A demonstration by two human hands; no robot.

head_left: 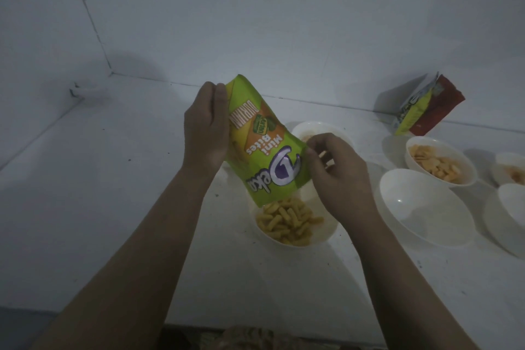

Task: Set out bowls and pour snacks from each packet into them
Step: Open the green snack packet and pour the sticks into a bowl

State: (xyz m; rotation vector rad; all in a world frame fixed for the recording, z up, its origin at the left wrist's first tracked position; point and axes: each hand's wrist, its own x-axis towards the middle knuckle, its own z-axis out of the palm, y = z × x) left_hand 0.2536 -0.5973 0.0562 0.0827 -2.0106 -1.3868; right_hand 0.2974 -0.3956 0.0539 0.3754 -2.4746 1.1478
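I hold a green Deka Mini Bites packet [262, 148] upside down, its open mouth just above a white bowl [326, 231] that holds yellow wafer sticks [287, 221]. My left hand [206, 129] grips the packet's upper end. My right hand [336, 172] pinches its right edge near the mouth. Behind the packet a second white bowl [321, 129] is partly hidden by my right hand. To the right sit an unfilled white bowl [426, 207] and a bowl [439, 160] with orange crackers.
Two more white bowls [511, 170] [514, 216] are cut off by the right edge. Used packets [426, 105], green and red, lean against the back wall at the right. The white counter meets walls at the back and left; its front edge runs along the bottom.
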